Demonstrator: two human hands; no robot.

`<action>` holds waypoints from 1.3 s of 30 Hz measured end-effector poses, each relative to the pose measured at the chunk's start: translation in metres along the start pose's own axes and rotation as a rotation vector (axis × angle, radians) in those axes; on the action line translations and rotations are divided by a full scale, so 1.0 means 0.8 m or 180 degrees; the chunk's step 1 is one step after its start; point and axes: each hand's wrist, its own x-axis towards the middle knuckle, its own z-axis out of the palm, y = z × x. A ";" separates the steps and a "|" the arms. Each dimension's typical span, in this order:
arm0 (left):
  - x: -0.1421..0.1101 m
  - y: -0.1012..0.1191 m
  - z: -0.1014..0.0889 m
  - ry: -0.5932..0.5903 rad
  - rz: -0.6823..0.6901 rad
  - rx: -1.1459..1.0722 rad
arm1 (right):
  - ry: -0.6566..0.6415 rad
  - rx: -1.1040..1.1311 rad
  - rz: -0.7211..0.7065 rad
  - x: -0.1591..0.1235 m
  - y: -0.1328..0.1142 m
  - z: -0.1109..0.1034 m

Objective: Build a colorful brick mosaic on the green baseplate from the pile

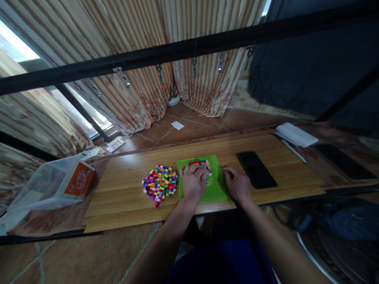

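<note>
Across the back, pleated, stained curtains point(127, 35), with dark cloth point(299, 67) hanging at the right and a black bar point(189, 49) running in front of both. Below, a long wood-grain bench point(124, 169). At its left end, a clear plastic box point(44, 183) with an orange label point(79, 179), tilted in view. On the middle of the bench, lying flat, a green studded plate point(218, 191). To its right and apart from it, a black flat device point(257, 169); farther right, near the far edge, a folded white item point(296, 135) with a thin white stick point(293, 151) just beside it. Just left of the plate, a spread heap of small bricks point(160, 183) in red, yellow, blue, orange, green, purple, pink and white.

Over the plate, the left hand point(194, 183), palm down, fingers bent and close together above the assembled bricks point(204, 163); impossible to tell whether pinching anything. At the plate's right edge, the right hand point(238, 184), loosely curled, thumb near the index finger; contents likewise impossible to tell.

Smallest, on the plate and partly hidden by the left hand, the assembled bricks: red, blue and yellow along the far side, mixed colours down the right.
</note>
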 end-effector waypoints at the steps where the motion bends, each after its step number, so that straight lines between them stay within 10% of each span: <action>1: 0.000 0.001 0.001 0.0014 -0.0009 -0.0007 | -0.0001 0.0005 0.0008 0.000 -0.001 0.000; 39: -0.028 0.006 0.005 0.0088 0.0408 0.0441 | 0.0022 -0.0100 -0.0074 -0.002 0.004 0.000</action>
